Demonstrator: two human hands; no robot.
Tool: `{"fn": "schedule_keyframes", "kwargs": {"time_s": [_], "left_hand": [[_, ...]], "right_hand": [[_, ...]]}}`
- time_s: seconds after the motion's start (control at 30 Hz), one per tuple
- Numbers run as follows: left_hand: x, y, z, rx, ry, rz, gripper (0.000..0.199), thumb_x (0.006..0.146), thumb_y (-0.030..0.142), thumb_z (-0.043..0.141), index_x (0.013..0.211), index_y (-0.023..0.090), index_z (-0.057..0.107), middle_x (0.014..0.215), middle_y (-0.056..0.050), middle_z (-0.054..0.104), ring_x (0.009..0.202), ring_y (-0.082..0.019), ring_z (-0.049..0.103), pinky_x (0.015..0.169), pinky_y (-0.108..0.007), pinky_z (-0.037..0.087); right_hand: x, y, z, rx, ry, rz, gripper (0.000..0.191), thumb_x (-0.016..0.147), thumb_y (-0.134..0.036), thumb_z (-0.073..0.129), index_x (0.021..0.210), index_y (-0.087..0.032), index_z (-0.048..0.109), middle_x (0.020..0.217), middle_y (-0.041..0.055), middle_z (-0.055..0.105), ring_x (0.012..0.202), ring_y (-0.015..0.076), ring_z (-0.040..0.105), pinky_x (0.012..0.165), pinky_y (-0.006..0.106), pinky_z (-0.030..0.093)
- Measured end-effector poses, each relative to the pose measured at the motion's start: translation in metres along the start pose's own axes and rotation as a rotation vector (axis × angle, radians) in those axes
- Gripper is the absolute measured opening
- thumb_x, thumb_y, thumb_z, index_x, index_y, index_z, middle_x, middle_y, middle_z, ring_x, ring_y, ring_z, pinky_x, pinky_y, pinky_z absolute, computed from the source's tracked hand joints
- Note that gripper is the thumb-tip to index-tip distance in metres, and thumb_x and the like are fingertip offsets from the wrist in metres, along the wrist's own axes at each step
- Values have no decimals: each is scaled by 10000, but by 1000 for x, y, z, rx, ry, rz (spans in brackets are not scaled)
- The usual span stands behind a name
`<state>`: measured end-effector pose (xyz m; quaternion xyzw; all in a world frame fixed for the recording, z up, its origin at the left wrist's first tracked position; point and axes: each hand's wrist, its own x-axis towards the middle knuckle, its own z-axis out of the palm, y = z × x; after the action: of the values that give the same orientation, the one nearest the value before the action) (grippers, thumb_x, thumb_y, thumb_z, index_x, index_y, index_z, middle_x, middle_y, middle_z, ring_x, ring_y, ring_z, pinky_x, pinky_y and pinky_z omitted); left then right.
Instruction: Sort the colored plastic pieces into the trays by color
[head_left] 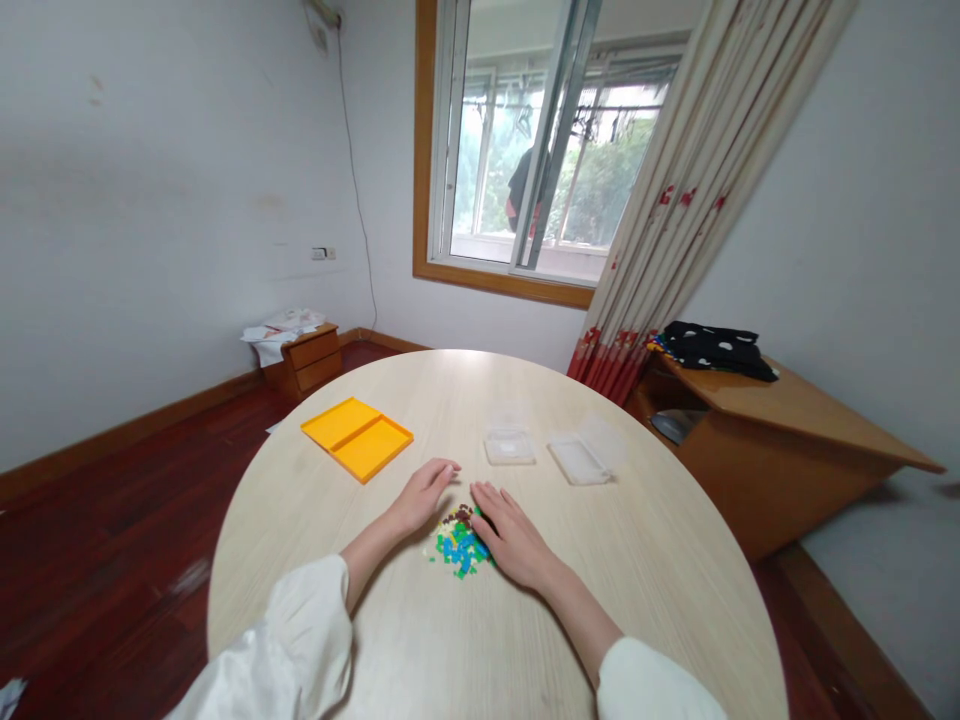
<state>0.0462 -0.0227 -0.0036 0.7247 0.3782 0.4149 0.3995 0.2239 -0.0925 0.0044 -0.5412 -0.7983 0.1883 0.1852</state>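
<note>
A loose pile of small blue, green, brown and pale yellow pieces [463, 545] lies on the round wooden table [420, 640]. Just up and left of the pile is my left hand [424, 493], side-on, fingers stretched out and nothing visible in it. My right hand [512, 530] rests palm down at the pile's right edge, its fingers extended and covering some pieces. Beyond my left hand an open orange case [371, 447] lies flat. Two clear plastic boxes, one in the middle [510, 447] and one to the right [579, 460], have their lids open.
A wooden desk [802, 415] with folded black cloth [716, 350] stands right of the table. Back left is a small drawer cabinet [311, 358] with papers. A long curtain [675, 200] hangs beside the window.
</note>
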Motion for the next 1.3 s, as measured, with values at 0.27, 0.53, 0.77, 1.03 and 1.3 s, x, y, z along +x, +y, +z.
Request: {"fn": "schedule_keyframes", "kwargs": {"time_s": [0.27, 0.53, 0.77, 1.03, 1.3], "left_hand": [[6, -7, -22, 373, 359, 69, 222, 846, 270, 416, 971, 164, 567, 1057, -103, 563, 1049, -211, 523, 960, -365, 403], [4, -10, -40, 498, 185, -45, 193, 812, 195, 441, 846, 135, 620, 832, -78, 637, 790, -191, 580, 760, -318, 452], [-12, 13, -22, 406, -274, 16, 181, 778, 263, 544, 843, 143, 664, 742, -28, 630, 670, -142, 549, 618, -236, 415], [-21, 28, -9, 382, -435, 99, 193, 731, 213, 613, 909, 179, 679, 794, -22, 648, 726, -147, 561, 683, -237, 422], [-23, 23, 0, 301, -201, 65, 197, 825, 180, 451, 815, 155, 646, 835, -55, 601, 783, -150, 562, 733, -260, 461]], "right_hand": [[-9, -23, 7, -30, -34, -83, 602, 811, -464, 576, 1351, -232, 443, 1454, 126, 355, 1366, 276, 252, 1114, 507, 175], [-1, -13, 15, 307, 182, -98, 338, 907, -320, 435, 1147, -170, 621, 1215, 122, 589, 1151, 198, 528, 1022, 384, 395], [2, 10, 8, 367, 381, 24, 391, 908, -382, 384, 1088, -163, 652, 1156, 135, 631, 1104, 223, 560, 1012, 445, 401], [1, 10, 5, 389, 348, 30, 354, 882, -354, 429, 1088, -177, 656, 1156, 122, 632, 1100, 223, 562, 1001, 441, 411], [-15, -20, 2, 85, -13, 2, 676, 859, -473, 481, 1431, -166, 292, 1493, 122, 269, 1389, 253, 191, 1133, 486, 171]]}}
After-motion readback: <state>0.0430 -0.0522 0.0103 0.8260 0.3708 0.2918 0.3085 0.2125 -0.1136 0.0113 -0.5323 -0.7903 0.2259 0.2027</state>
